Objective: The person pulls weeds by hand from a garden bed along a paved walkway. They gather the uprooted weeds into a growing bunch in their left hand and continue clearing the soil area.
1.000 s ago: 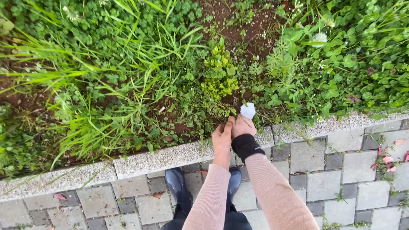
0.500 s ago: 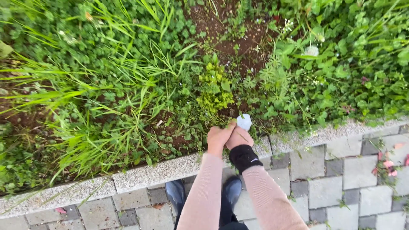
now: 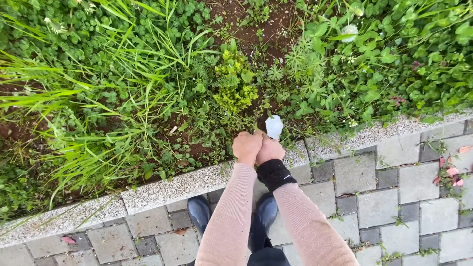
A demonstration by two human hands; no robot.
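A: Where are the hands?

B: Pressed together just past the stone kerb point(image 3: 172, 186), over the edge of the garden bed. The left hand point(image 3: 247, 147) is curled into a loose fist among the low weeds point(image 3: 217, 140); I cannot tell whether it has hold of any stems. The right hand point(image 3: 269, 149), with a black wrist band point(image 3: 274, 173) above a pink sleeve, touches it and is closed around something whose white end point(image 3: 274, 126) sticks out beyond the fingers.

A: What is that white thing?

B: Too small to tell its kind. It sits just in front of a yellow-green plant point(image 3: 235, 83), with bare soil point(image 3: 261, 29) beyond.

A: And below?

B: Dark boots point(image 3: 202, 213) stand on grey paving blocks point(image 3: 374, 207), close against the kerb.
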